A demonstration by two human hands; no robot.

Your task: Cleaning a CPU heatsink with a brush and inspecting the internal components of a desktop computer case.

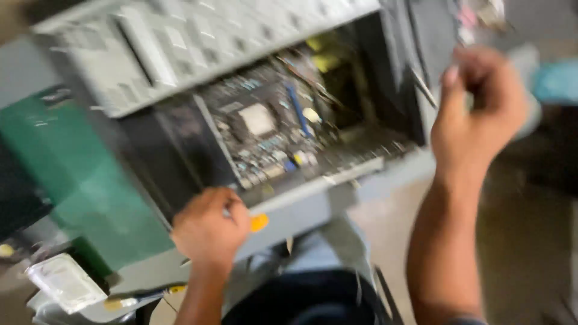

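While the left hand (209, 230) clamps the near edge of the open computer case (180, 78) — motherboard (265, 135) exposed — the right hand (478, 111) hovers beside it, fingers curled shut, contents blurred.

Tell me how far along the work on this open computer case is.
Done: the computer case has its side off, and the motherboard is exposed. In hand: the left hand grips the case's lower edge; the right hand is closed at its right side, contents blurred. Left: the motherboard and its wiring sit inside.
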